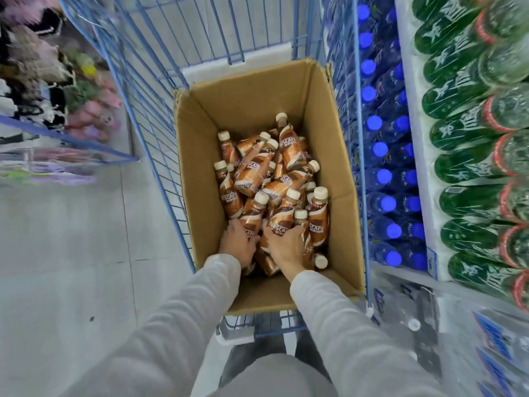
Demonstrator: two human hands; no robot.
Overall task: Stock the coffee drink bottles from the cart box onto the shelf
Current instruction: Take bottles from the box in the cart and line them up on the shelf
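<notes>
Bottles [257,173] are heaped loosely just beyond both grips. They lie crossed over one another and pressed against the two that are held, so neither is free of its neighbours. The left hand [239,243] is curled round the lower end of the left bottle [252,217], with the thumb on the outer side. The right hand [284,246] is wrapped over the body of the right bottle [282,220], with the fingers bent across its label. Both held bottles lie in the near part of the heap, side by side between the hands, caps pointing away from the wrists. The hands are enclosed by the box [329,124], whose plain brown corrugated walls rise high around them; its left wall stands just outside the left grip. The box is set in the cart [137,90], which is made of thin blue wire bars. The bottles are slim and waisted, covered in glossy copper-brown wraps with cream swirls and closed with round cream caps. Well to the right of the right grip, beyond the wire, blue-capped packs [383,176] and green bottles [463,167] are stacked in shiny film. Both arms are covered by grey knit sleeves [200,305].
</notes>
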